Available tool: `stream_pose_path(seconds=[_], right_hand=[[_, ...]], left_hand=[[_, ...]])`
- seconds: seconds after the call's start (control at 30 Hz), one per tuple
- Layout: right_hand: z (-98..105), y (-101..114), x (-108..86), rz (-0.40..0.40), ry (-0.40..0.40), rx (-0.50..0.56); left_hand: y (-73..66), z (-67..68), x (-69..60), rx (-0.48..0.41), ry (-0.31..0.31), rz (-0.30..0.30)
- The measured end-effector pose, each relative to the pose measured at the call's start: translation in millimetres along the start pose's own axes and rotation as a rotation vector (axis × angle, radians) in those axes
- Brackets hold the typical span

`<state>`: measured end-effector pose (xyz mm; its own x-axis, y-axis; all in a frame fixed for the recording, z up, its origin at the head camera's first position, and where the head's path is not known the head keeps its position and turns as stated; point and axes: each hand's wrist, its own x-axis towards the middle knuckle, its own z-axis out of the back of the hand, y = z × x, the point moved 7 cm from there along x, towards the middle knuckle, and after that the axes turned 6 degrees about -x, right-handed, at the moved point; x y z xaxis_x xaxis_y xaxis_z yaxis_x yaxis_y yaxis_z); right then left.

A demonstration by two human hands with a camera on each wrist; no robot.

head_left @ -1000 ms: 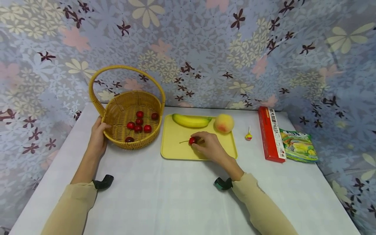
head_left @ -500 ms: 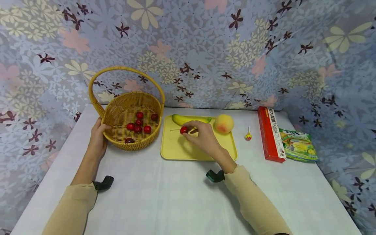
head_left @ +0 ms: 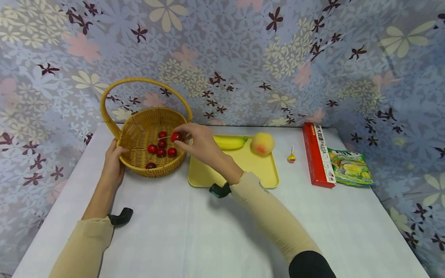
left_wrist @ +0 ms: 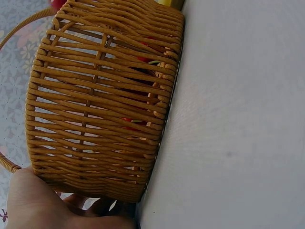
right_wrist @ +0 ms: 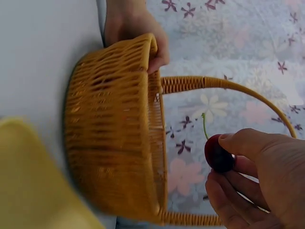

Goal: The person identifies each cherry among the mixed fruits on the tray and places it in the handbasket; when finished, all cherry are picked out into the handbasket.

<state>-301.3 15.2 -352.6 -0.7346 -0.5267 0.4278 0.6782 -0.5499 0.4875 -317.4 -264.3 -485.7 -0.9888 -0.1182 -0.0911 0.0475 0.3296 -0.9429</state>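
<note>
A dark red cherry (right_wrist: 219, 153) with a thin green stem is pinched between the thumb and fingers of my right hand (head_left: 203, 144). That hand is over the right side of the wicker basket (head_left: 139, 166), above its rim. On the basket's left side my left hand (head_left: 114, 162) grips the rim, its thumb over the edge and its fingers against the outside, as the left wrist view partly shows. Several cherries (head_left: 161, 143) lie on the basket floor. The tall handle (head_left: 144, 80) of the basket arches upright over it.
Right of the basket lies a yellow tray (head_left: 250, 173) with a banana (head_left: 231, 142) and a peach (head_left: 262, 143). Further right are a lollipop (head_left: 291, 157), a red pasta box (head_left: 317, 154) and a green-yellow packet (head_left: 349, 168). A flowered cloth backs the white table (head_left: 156, 239).
My right hand has lifted the cherry off the tray and carried it left to above the basket. The left hand keeps its grip on the rim.
</note>
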Motion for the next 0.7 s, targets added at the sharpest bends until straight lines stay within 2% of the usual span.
stream_pose_path(seconds=[0.3, 0.7], right_hand=[[-10.7, 15.4, 34.6, -0.039, 0.027, -0.029], [-11.2, 11.6, 46.3, -0.055, 0.023, -0.063]], left_hand=[[1.6, -0.5, 0.8, 0.010, 0.011, 0.007], [0.1, -0.8, -0.8, 0.006, 0.016, 0.017]])
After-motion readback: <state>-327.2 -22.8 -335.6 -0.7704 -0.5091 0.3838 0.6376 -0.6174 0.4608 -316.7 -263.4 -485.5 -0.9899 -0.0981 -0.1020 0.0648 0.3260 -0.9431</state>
